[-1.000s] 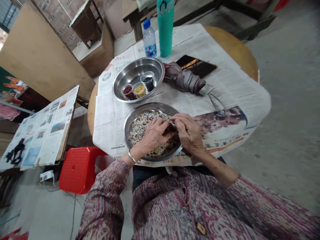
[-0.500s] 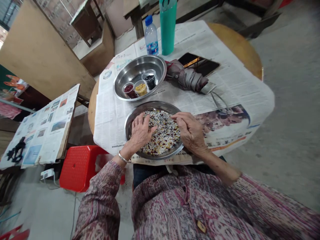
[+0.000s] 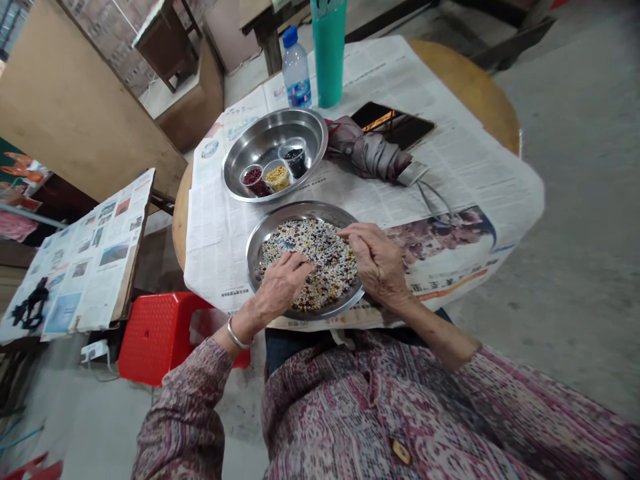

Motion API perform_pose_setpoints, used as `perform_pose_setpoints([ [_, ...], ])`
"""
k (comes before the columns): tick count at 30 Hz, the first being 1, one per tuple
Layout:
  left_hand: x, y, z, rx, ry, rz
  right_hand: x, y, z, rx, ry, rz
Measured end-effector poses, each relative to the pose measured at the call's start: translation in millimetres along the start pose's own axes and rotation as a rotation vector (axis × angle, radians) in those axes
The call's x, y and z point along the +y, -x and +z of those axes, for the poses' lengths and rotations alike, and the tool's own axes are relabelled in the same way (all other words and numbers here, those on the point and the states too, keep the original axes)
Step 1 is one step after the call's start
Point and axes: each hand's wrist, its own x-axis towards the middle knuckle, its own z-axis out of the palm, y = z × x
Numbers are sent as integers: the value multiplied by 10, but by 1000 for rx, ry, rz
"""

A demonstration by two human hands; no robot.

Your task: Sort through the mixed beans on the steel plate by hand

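A shallow steel bowl point(image 3: 254, 267) near the table edge holds mixed beans and grains point(image 3: 327, 250), white, dark red, yellow and black. My left hand point(image 3: 283, 283), a silver bangle at its wrist, reaches over the left front rim. Its fingers are bent together in the grains; what lies under them is hidden. A small patch of bare metal shows just past the fingertips. Over the right rim, my right hand point(image 3: 377, 263) is curled closed, its fingertips at the grains' edge. Whether anything sits inside that palm cannot be seen.
Behind, a larger steel bowl point(image 3: 240, 143) carries cups of red point(image 3: 254, 179), yellow point(image 3: 278, 176) and black beans point(image 3: 295, 160). A folded umbrella point(image 3: 373, 152), phone point(image 3: 393, 125), water bottle point(image 3: 297, 73) and green bottle point(image 3: 329, 57) stand beyond. A red stool point(image 3: 155, 333) is left.
My left hand has drawn back toward me, its spread fingers now bent together, baring a bit of the bowl's bottom. My right hand has stayed at the right rim.
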Motion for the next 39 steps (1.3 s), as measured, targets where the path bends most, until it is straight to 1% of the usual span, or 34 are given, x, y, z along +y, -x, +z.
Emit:
perform_pose_setpoints([
  [2,-79,44,-16,26,16,-75,-7,-3,-6,-9,-1,4],
  [4,-130,29,-17,77,29,-154,-13,-6,-10,-15,0,6],
  [6,-145,-48,-12,132,26,-216,-14,-7,-10,-12,0,3],
  [8,-128,-175,-8,145,14,-244,-10,-7,-9,-5,0,-5],
  [12,-71,-462,-6,69,18,-221,0,-5,-13,-8,4,-16],
  [14,-59,-562,-6,45,66,-156,2,-5,-16,-18,2,-17],
  [16,-61,-606,-7,7,155,-56,4,-5,-16,-20,-5,-17],
  [18,-70,-585,-14,-59,240,29,7,-4,-12,-14,-10,-19],
  [19,-75,-549,-24,-90,267,48,9,-4,-9,-8,-9,-20],
  [21,-84,-434,-60,-127,291,44,10,-3,-6,2,-6,-26],
  [28,-90,161,-316,-133,262,-126,4,-7,-13,-7,8,-35],
  [31,-79,307,-341,-172,237,-187,8,-4,-12,-3,10,-36],
  [33,-72,324,-309,-206,234,-207,10,-2,-10,-2,10,-39],
  [35,-68,278,-251,-203,244,-211,10,-2,-10,-6,14,-38],
  [39,-79,51,-111,-86,257,-200,11,-3,-12,-13,22,-37],
])
